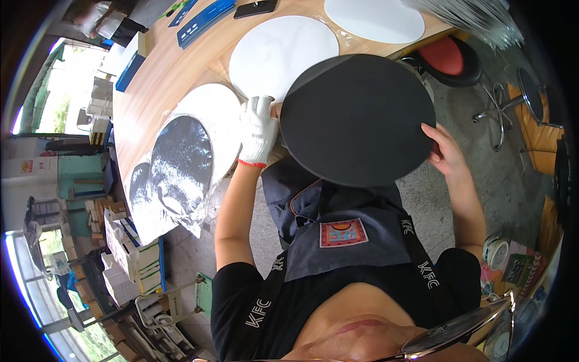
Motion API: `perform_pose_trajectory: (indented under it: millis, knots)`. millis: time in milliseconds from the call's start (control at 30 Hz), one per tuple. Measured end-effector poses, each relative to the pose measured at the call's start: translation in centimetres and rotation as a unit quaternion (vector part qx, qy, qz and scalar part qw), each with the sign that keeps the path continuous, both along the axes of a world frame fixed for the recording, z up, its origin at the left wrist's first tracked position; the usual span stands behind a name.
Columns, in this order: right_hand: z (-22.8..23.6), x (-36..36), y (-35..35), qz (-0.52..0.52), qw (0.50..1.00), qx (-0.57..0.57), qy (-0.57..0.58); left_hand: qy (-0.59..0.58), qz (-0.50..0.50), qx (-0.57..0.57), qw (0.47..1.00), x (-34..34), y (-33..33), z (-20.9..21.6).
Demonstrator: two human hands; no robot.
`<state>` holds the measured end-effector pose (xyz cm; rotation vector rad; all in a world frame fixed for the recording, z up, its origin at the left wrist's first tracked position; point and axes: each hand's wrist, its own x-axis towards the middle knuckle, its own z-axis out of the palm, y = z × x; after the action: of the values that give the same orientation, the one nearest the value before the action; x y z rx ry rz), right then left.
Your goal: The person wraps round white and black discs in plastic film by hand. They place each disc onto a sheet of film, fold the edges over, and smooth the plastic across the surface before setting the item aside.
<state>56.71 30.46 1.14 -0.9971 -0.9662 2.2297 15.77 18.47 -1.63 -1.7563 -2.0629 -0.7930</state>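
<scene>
A large black round board (359,120) is held up over my lap, at the table's near edge. My right hand (445,151), bare, grips its right edge with the thumb on the upper face and the fingers beneath. At its left edge my left hand (259,133), in a white knit glove with a red cuff, is closed on the rim; its fingertips are partly hidden. Behind the black board lies a white round board (274,51). Another white round board (208,105) is left of my glove, beside a shiny dark round sheet (181,148) in crinkled clear film.
The wooden table (148,87) bears a third white disc (380,18), a phone (255,8), blue boxes (208,24) and a heap of clear plastic (476,18). A red-and-black stool (449,60) stands right. Stacked boxes (123,259) are at left. Another person (108,24) is far left.
</scene>
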Motion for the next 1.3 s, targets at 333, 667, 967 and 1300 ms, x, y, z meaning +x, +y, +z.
perform_pose_trajectory:
  millis: [333,667,967,1300]
  knots:
    - [-2.3,-6.9,-6.4,-0.015,0.996,-0.028,0.086,-0.131,-0.011,0.035,0.991,0.5,-2.2,-0.5]
    - [-5.9,-12.9,-3.5,-0.048,0.997,-0.02,0.051,-0.171,-0.038,0.062,0.983,1.0,-4.5,-1.5]
    - [-3.5,-11.7,-2.5,-0.074,0.994,-0.008,0.077,-0.654,0.041,-0.061,0.753,3.0,-5.3,1.5]
    - [-2.5,-11.3,-2.2,-0.056,0.995,0.013,0.077,-0.84,-0.081,0.166,0.51,3.9,-0.6,-3.0]
